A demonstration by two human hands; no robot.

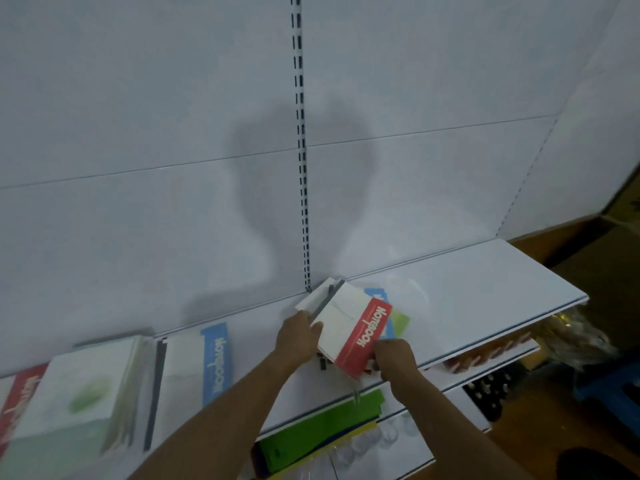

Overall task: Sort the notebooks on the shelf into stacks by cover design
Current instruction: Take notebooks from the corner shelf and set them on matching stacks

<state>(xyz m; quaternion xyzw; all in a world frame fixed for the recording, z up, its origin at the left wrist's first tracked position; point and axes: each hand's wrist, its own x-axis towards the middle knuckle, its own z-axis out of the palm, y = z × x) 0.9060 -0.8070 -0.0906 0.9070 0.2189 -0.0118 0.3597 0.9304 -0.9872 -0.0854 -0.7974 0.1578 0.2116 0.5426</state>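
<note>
A mixed pile of notebooks lies at the middle of the white shelf (467, 289). Its top one, a white notebook with a red band (353, 327), is gripped by both hands: my left hand (298, 337) on its left edge, my right hand (393, 355) on its near red end. Blue-band (375, 294) and green (401, 322) covers poke out beneath it. To the left lie a blue-band notebook (194, 368), a stack topped by a green-patch cover (79, 389), and a red-band notebook (17, 400) at the frame's edge.
A slotted upright (301, 150) runs up the white back panel. Below the shelf's front edge are green and yellow folders (318, 431), clear plastic items (377, 441) and packaged goods (485, 355). A wooden floor (588, 271) lies to the right.
</note>
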